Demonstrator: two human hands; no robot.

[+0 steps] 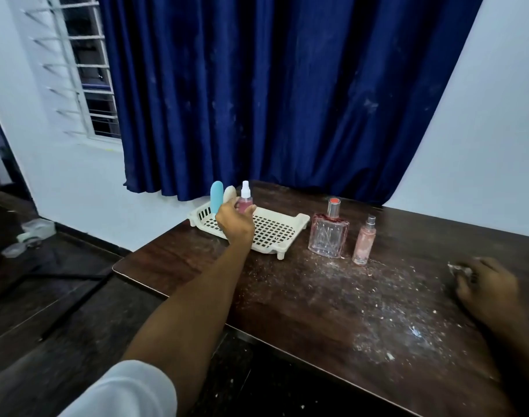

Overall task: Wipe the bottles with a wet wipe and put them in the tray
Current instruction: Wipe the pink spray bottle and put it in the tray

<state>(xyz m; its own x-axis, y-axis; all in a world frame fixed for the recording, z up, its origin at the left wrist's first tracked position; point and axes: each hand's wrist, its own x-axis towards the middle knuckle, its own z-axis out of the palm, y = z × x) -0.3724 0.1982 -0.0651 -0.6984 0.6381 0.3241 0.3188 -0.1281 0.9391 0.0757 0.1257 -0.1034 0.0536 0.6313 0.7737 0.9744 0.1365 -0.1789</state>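
the left hand reached over the tray with its fingers and thumb curved round the small spray bottle, holding it upright at the back, probably so it stood in line with the blue bottle and the cream bottle beside it. the right hand rested on the dusty worktop, fingers bent over the crumpled wet wipe, likely ready for the next bottle. counted: three bottles in the tray, and two waiting on the worktop just right of it, the square perfume bottle and the slim pink bottle; one tray, one wet wipe.
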